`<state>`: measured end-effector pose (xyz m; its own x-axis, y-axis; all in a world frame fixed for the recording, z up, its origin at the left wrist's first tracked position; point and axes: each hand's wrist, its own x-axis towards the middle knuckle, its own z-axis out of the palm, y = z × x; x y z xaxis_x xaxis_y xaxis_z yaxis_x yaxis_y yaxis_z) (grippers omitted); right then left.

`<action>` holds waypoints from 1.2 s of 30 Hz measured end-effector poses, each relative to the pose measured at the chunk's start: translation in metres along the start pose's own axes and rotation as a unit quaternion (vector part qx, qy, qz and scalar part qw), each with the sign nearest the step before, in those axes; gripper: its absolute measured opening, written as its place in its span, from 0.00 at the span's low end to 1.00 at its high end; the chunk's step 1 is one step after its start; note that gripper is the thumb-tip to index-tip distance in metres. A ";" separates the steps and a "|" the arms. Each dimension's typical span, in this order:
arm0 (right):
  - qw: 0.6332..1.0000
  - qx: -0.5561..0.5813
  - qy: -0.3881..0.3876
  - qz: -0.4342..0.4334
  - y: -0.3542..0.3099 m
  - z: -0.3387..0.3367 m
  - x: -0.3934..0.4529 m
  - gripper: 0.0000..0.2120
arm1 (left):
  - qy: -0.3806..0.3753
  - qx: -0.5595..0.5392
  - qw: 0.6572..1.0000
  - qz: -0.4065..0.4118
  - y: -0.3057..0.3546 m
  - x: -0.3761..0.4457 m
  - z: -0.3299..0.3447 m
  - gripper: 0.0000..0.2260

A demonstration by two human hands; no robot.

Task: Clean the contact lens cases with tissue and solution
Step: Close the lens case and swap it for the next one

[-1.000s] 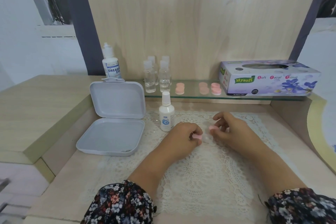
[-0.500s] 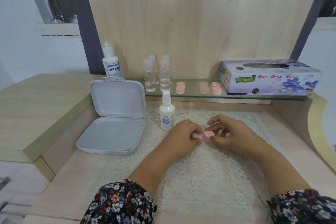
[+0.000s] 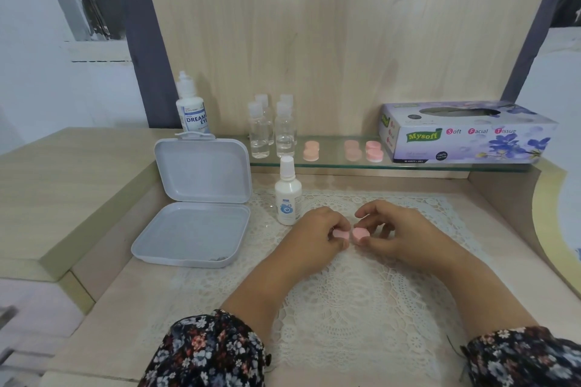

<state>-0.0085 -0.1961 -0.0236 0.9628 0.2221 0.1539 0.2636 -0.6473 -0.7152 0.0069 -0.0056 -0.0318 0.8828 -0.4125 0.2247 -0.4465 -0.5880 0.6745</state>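
— What is held, and where?
— A round pink plastic cap (image 3: pixel 341 234) is pinched by the left hand (image 3: pixel 317 236); its twin (image 3: pixel 359 234) is gripped by the curled fingers of the right hand (image 3: pixel 396 234), over the lace doily (image 3: pixel 345 298).
— And nearby?
— A smooth white spray bottle (image 3: pixel 287 198) is stood beside them.

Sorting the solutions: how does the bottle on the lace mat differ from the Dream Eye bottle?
The bottle on the lace mat is shorter, with a flat cap, standing near the hands. The Dream Eye bottle is taller, with a tapered nozzle, standing behind the open case. Both are white and upright.
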 end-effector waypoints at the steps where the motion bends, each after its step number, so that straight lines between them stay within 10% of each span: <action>1: 1.000 0.005 0.004 0.002 0.000 0.000 0.000 0.14 | 0.000 0.002 1.000 0.000 0.000 0.000 0.000 0.08; 11: 1.000 -0.012 -0.011 0.022 0.003 0.000 0.002 0.30 | 0.000 0.004 1.000 -0.002 0.000 0.000 0.000 0.07; 36: 0.998 0.031 -0.034 0.039 -0.004 0.000 0.001 0.36 | 0.001 -0.001 1.000 -0.004 0.001 0.000 0.001 0.07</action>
<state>-0.0091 -0.1933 -0.0204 0.9737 0.2222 0.0511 0.1813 -0.6187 -0.7644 0.0064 -0.0072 -0.0316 0.8862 -0.4072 0.2210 -0.4397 -0.5889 0.6781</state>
